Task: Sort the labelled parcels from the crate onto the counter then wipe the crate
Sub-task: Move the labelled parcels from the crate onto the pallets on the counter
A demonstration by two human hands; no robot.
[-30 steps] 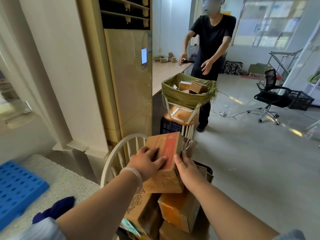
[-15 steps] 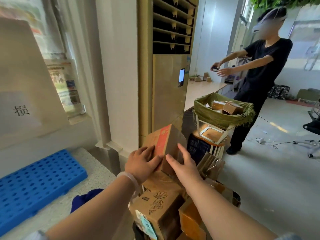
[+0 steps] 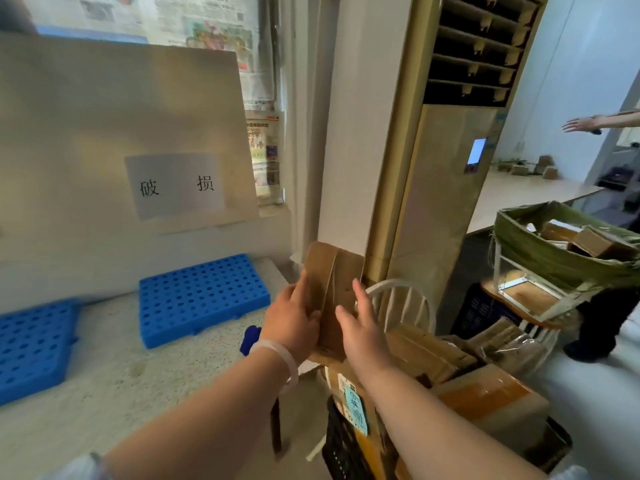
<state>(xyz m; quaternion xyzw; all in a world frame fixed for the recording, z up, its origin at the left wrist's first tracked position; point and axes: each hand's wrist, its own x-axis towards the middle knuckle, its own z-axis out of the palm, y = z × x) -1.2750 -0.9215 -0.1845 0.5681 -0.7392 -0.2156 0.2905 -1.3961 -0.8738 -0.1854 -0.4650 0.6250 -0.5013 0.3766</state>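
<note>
parcel [image 3: 327, 292] now lifted clear of crate [image 3: 341, 441], mid-frame, swung left toward speckled surface [image 3: 104, 375]. left hand [image 3: 294, 323] and right hand [image 3: 360, 327] clamp its sides. looks headed for blue pallet [image 3: 202, 296]. crate still pretty full tho

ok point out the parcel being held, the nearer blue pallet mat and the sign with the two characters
parcel [image 3: 329, 282]: head view, its taped brown face
blue pallet mat [image 3: 202, 296]: head view, middle of its perforated top
sign [image 3: 175, 185]: head view, between the two characters

Both arms reach forward, left hand [image 3: 294, 323] and right hand [image 3: 360, 327] in facing grip
</note>
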